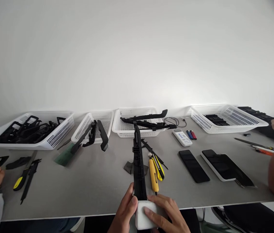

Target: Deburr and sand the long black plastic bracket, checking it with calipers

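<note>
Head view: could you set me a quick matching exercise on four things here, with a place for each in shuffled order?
Things
1. white block
2. long black part
3. yellow-handled tool
4. black cable

Places
A. lying beside a yellow-and-black knife
B. looped near the wall
C. under fingers of the right hand
D. stretching from the left hand toward a white basket

Pairs: 1-C, 2-D, 3-A, 4-B
</note>
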Tool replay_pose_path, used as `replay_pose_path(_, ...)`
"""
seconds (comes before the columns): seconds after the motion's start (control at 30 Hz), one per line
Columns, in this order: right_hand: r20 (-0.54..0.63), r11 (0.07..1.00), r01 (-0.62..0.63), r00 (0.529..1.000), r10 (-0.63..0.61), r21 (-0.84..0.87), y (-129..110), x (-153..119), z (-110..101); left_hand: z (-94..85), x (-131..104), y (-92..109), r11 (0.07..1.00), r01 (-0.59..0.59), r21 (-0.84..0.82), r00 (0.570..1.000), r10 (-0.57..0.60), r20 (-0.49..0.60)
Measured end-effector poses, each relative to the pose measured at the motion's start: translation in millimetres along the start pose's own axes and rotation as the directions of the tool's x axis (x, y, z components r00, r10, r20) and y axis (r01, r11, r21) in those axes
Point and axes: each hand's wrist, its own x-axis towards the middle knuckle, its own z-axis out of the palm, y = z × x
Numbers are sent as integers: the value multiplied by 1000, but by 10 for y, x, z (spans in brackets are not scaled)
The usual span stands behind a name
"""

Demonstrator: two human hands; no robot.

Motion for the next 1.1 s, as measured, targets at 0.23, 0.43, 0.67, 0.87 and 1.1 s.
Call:
replay_pose_path(0.23,-83,996,42,995,-49,-80,99,35,-108,78,8,136,999,-25,-37,986,30,163)
replay_pose_path(0.43,-80,998,20,996,-24,-52,60,77,-181,-15,17,29,994,-67,-88,960,88,266)
replay_pose_path(0.67,-151,999,-2,989,-3,-33,-57,139,-91,-47,23,-24,998,10,-68,927,16,375)
replay_pose_path(0.87,-110,998,46,993,-52,-51,18,121,-121,21,36,56,995,34,-89,901,8,433)
replay_pose_path(1.1,-159,995,-18,987,2,-100,29,82,-58,30,56,34,977,67,-203,959,-7,282)
